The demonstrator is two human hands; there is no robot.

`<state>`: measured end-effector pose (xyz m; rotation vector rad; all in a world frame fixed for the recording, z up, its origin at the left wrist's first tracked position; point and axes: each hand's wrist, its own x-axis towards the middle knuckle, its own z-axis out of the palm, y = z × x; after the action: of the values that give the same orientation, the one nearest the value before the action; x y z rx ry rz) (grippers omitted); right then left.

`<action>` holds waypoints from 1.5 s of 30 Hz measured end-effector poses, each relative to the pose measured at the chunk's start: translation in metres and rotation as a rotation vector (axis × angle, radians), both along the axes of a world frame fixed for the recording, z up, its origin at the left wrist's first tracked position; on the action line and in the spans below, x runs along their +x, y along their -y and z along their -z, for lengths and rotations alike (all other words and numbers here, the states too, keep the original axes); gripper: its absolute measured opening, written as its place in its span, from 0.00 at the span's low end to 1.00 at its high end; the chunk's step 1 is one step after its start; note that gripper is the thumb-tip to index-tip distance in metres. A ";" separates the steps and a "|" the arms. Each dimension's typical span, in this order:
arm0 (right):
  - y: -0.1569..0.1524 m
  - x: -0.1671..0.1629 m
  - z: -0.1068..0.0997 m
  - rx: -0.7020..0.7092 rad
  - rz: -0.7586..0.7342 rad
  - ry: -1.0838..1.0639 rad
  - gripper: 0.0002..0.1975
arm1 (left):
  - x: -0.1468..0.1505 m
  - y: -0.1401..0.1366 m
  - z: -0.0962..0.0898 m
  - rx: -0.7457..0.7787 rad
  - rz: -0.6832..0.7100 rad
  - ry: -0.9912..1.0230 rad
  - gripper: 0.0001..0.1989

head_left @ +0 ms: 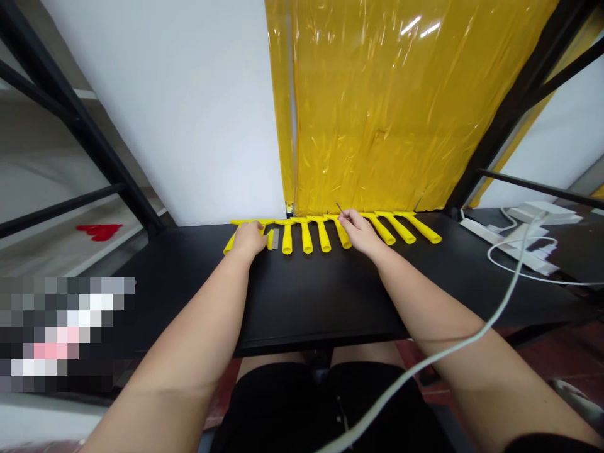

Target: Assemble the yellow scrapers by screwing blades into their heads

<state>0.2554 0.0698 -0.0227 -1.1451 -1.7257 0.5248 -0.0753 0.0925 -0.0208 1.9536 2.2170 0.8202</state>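
Note:
Several yellow T-shaped plastic handles (325,238) lie in a row along the back of the black table, hollow ends towards me. At the row's left part, my left hand (250,239) has its fingers curled at a small yellow piece with a flat grey plate (275,239). My fingers partly hide the grip. Another yellow handle (229,245) shows beside and under this hand. Over the right part of the row, my right hand (356,229) pinches a thin dark rod (338,206), its tip pointing up and left. A yellow handle (346,236) lies just left of that hand.
Behind the table (311,302) hang a white panel (189,113) and a yellow plastic curtain (401,113). Black metal posts (85,126) frame both sides. White power strips (514,245) sit at the right. A pale cable (438,358) crosses in front of my right forearm.

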 end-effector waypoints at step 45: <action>0.010 -0.009 -0.012 -0.410 -0.175 -0.711 0.21 | 0.013 0.018 -0.011 -0.075 0.167 -0.147 0.19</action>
<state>0.2465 0.0596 -0.0108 -0.9151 -1.1192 1.2679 -0.0620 0.0746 -0.0102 2.1899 2.0876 0.5815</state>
